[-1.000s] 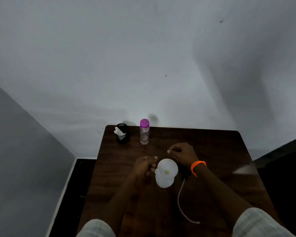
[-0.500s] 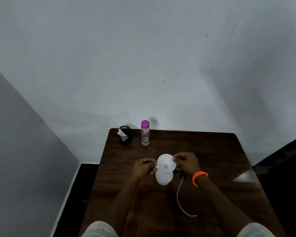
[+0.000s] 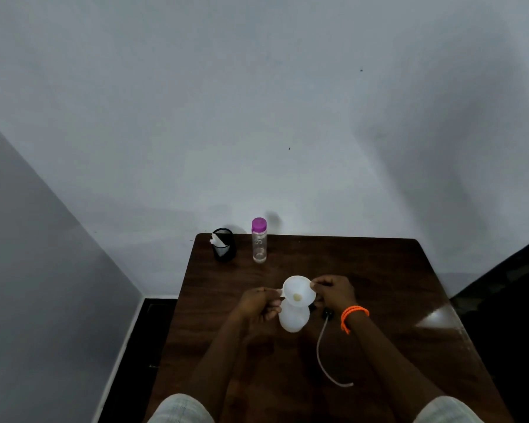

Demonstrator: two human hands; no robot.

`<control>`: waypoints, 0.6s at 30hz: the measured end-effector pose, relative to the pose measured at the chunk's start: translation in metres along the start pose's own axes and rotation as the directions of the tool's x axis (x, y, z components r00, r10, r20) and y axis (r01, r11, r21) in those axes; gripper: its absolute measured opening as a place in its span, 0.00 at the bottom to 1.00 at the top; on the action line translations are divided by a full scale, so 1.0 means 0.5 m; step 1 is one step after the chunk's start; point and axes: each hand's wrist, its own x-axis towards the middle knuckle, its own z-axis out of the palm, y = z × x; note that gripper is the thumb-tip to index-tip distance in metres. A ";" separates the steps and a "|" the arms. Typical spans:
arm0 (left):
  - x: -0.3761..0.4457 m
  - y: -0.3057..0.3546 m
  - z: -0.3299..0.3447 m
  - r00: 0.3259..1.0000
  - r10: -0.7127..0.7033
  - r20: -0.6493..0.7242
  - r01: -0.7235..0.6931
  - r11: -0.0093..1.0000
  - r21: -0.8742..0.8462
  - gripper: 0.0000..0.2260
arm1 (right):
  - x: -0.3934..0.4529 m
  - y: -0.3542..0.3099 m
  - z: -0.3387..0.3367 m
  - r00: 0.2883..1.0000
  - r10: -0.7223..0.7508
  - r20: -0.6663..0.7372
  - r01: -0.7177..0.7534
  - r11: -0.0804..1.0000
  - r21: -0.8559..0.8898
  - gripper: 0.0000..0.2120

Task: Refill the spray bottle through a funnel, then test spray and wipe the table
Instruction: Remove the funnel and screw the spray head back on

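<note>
Your left hand [image 3: 258, 305] and right hand [image 3: 333, 293] each pinch the white funnel [image 3: 298, 290] rim, seating it in the spray bottle [image 3: 293, 319] mid-table. Sprayer head's dip tube [image 3: 322, 355] lies beside it. Pour from purple-capped bottle [image 3: 259, 241], spray test, wipe: all pending.

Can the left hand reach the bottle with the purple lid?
Probably yes, once it lets go. The left hand is holding the funnel, and only bare table lies between it and the bottle.
</note>
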 end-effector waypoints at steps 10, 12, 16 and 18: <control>0.019 0.093 -0.013 0.992 0.026 0.123 -0.002 0.982 -0.188 0.12 | 0.052 -0.070 -0.030 0.992 -0.090 0.093 0.077 0.988 0.137 0.07; 0.035 0.104 -0.014 0.994 0.023 0.107 0.003 0.972 -0.235 0.10 | 0.066 -0.075 -0.026 0.991 -0.072 0.115 0.047 0.978 0.201 0.09; 0.073 0.120 -0.007 0.998 0.012 0.057 0.003 0.965 -0.261 0.08 | 0.110 -0.062 0.000 0.994 -0.022 0.102 -0.007 0.961 0.277 0.10; 0.103 0.119 -0.004 1.000 -0.001 0.013 0.004 0.970 -0.242 0.07 | 0.134 -0.055 0.019 0.996 0.006 0.084 -0.033 0.945 0.327 0.09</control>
